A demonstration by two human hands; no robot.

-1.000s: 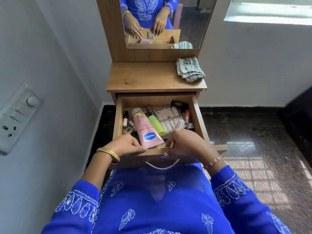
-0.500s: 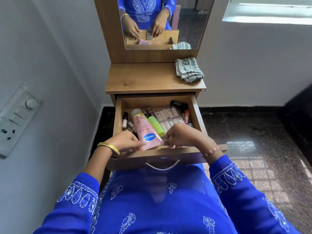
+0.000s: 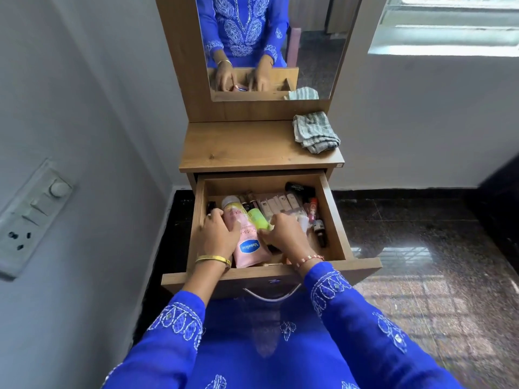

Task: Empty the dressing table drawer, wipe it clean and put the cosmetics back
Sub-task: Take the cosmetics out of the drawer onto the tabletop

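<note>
The wooden drawer (image 3: 334, 220) of the dressing table stands pulled out, full of cosmetics. A pink Vaseline tube (image 3: 247, 245) lies in its middle beside a green tube (image 3: 258, 219), with white tubes (image 3: 276, 204), a black tube (image 3: 299, 188) and small bottles (image 3: 318, 228) behind and to the right. My left hand (image 3: 217, 234) is inside the drawer, its fingers curled over the pink tube's left side. My right hand (image 3: 283, 237) reaches in beside it, fingers bent down among the items by the green tube; what they grip is hidden.
A folded grey striped cloth (image 3: 314, 131) lies on the right of the wooden tabletop (image 3: 238, 147). A mirror (image 3: 269, 46) stands behind it. A wall with a switch panel (image 3: 31, 217) is close on the left. Dark polished floor (image 3: 421, 248) spreads to the right.
Both hands have moved from the drawer's front edge forward into the drawer, onto the cosmetics. The camera has tilted so the drawer appears further out.
</note>
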